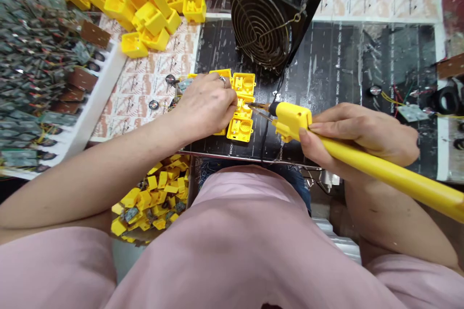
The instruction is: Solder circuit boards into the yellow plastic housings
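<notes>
My right hand [357, 130] is wrapped round a yellow soldering tool [293, 118] with a thick yellow cable. The metal tip of the tool points left and reaches the middle one of the small yellow housings [241, 129], which lie in a column on the black bench surface. My left hand [206, 101], with a ring on one finger, rests over the left side of these housings. Its fingers are bent down and whatever they hold is hidden. Beside it, a small circuit board [184, 84] shows partly.
A black fan [261, 29] stands behind the housings. Yellow cases [152, 17] are heaped at the back left. Wired boards [32, 67] fill a white tray [105, 91] at the left. Another board [411, 112] lies right; a box of yellow parts [159, 198] is below.
</notes>
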`<state>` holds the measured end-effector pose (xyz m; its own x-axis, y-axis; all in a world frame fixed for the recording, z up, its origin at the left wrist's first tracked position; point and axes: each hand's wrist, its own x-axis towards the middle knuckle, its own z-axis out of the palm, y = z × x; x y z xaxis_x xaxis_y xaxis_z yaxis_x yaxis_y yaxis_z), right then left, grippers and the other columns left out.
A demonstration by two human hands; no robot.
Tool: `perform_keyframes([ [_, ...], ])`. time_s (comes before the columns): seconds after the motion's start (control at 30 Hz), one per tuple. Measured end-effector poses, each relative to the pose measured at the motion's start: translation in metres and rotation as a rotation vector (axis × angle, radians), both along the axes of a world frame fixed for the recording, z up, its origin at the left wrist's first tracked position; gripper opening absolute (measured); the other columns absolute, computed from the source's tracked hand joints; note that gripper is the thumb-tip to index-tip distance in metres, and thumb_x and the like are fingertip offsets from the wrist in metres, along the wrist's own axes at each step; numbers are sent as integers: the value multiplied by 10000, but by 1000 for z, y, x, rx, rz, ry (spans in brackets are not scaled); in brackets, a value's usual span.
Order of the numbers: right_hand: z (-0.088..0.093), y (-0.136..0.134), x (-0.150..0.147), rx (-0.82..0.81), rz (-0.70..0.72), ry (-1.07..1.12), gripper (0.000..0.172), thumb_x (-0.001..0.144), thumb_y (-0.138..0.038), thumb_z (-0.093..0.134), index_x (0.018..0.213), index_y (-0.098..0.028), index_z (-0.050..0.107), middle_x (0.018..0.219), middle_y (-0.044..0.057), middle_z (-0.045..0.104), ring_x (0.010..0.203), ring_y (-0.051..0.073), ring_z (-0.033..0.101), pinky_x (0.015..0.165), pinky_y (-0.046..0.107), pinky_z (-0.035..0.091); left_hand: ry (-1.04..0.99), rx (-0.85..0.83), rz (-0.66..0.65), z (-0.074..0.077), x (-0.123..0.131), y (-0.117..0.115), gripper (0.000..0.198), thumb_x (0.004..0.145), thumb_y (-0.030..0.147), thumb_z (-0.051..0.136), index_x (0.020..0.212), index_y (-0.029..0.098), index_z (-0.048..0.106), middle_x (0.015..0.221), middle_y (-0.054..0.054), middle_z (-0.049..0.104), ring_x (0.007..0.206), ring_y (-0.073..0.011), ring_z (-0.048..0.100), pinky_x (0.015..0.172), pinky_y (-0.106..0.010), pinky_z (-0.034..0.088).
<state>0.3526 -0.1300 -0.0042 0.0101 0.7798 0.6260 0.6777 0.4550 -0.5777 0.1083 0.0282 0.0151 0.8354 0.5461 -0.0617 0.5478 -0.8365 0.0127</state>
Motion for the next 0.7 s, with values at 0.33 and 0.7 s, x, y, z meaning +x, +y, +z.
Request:
perform_keyframes([
  [0.33,6,-4,-10,274,-51,22,203,953,-198,882,1133,-263,812,863,-18,840,652,176,799,565,252,661,-239,-48,104,-4,-9,1,278,1031,362,590,979,259,843,1045,-67,836,1158,-332,726,1237,-616,463],
  [0.7,-4,-9,-7,257,-91,-6,348,946,-254,921,1271,-272,797,987,-3,872,713,158,815,603,226,642,-291,-23,132,-13,-13,5,274,1014,354,583,951,245,826,950,-57,812,1055,-302,732,1160,-547,505],
])
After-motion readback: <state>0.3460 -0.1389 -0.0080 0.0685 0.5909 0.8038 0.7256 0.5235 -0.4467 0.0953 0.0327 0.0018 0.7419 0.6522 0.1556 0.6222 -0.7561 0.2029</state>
